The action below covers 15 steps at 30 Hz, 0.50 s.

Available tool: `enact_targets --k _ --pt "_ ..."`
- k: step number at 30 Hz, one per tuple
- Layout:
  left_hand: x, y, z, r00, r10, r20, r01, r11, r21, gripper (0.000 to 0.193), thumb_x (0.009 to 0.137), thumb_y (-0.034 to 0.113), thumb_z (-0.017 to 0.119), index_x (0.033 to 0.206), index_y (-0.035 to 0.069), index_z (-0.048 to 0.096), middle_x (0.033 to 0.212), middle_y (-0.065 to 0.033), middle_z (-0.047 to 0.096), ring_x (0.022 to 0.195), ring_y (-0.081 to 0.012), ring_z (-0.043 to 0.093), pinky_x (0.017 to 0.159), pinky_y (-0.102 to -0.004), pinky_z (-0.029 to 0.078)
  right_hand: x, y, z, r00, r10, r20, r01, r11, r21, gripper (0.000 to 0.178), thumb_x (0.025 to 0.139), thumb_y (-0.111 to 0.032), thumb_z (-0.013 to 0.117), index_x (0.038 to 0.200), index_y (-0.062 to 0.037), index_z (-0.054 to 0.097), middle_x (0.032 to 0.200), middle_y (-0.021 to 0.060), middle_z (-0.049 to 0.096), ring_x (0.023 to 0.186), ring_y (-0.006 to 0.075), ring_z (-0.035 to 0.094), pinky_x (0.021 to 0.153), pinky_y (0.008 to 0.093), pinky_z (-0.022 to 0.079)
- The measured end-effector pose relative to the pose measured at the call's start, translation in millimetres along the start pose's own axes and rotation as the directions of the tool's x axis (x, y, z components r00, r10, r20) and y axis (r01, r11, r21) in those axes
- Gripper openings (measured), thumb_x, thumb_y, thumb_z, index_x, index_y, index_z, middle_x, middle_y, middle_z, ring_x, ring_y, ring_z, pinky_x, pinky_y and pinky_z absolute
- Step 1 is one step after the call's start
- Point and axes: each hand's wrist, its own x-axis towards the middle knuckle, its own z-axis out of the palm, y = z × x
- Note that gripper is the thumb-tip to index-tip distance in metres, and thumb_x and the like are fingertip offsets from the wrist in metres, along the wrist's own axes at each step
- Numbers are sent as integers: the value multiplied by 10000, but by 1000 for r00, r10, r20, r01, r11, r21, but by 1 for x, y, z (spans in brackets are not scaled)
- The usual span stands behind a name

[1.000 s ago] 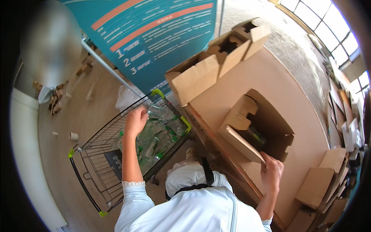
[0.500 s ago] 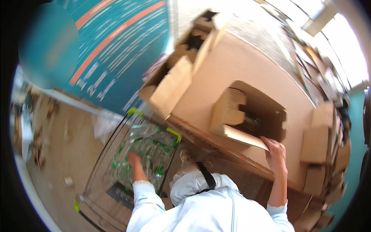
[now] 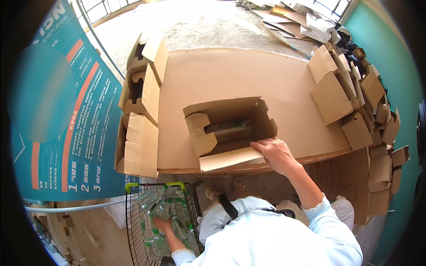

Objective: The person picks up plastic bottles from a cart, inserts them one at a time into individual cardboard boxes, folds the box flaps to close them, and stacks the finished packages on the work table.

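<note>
An open cardboard box (image 3: 199, 135) stands on a cardboard-covered table (image 3: 284, 88), its near flap (image 3: 230, 159) folded outward. My right hand (image 3: 276, 153) is closed on the right end of that flap, near the box's corner. Inside the box lies a clear bottle (image 3: 235, 124), partly in shadow. At the lower left, a black wire basket (image 3: 129, 221) with yellow-green corners holds several clear plastic bottles with green caps. My left hand (image 3: 162, 225) is down among them, its fingers closed round a clear plastic bottle (image 3: 159, 209) and partly hidden by it.
Open cardboard boxes (image 3: 142, 142) line the table's left edge. Many flattened or opened boxes (image 3: 333, 97) are stacked along the right side. A teal printed banner (image 3: 88, 133) stands at the left, with a pale rail (image 3: 84, 207) below it. Cardboard scraps (image 3: 288, 22) lie at the far right.
My view has turned and levelled, so the table now lies straight ahead. The right hand keeps its hold on the box flap. The left hand stays in the basket, now with a bottle at its fingers.
</note>
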Motion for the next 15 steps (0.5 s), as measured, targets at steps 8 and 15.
enact_targets --k 8,15 --pt "-34 25 -142 963 -75 -258 -122 732 -671 712 700 179 819 1301 -58 522 1209 -195 627 969 -304 670 839 -371 541 10 8 -6 993 7 114 -8 1000 10 305 881 -45 580 1178 -58 647 821 108 677 808 291 683 699 387 545" --pt "-69 239 -326 607 163 -778 -768 -133 -626 781 787 241 683 1428 -34 332 1360 -231 464 1228 -413 504 1082 -605 383 7 11 6 995 -89 51 92 995 -47 307 802 -69 622 1105 -38 654 822 107 682 796 262 695 687 358 552"
